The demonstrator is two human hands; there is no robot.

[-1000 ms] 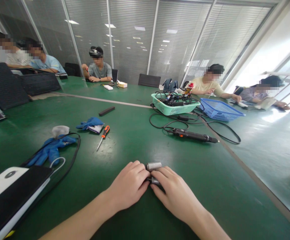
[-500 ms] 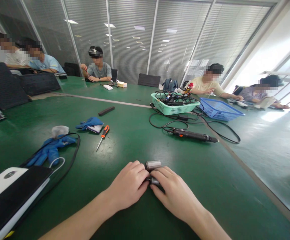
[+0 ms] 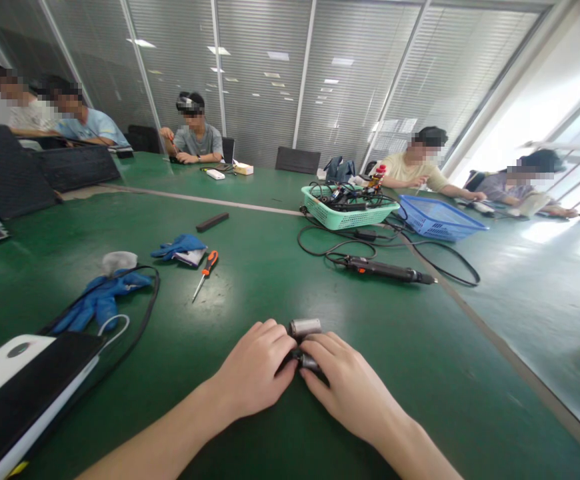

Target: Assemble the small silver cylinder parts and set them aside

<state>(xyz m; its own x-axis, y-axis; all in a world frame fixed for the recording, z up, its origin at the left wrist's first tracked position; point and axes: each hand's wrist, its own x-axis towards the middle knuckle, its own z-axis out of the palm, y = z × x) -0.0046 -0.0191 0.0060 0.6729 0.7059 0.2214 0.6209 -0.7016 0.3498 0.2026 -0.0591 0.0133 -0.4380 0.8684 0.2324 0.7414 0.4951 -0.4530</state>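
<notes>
Both hands in close, low over the green table [image 3: 260,287]! The right hand [image 3: 345,373] has a metal part [image 3: 310,362] gripped between thumb and fingers; the left hand [image 3: 257,363] pinches at its dark end, fingertips nearly meeting the right's. A silver cylinder [image 3: 306,327] sits just beyond those fingertips, and whether it joins the part is hidden. Further out, a screwdriver [image 3: 211,262] lies to the left, a power driver [image 3: 390,270] to the right, a loaded green basket [image 3: 343,217] behind that.
</notes>
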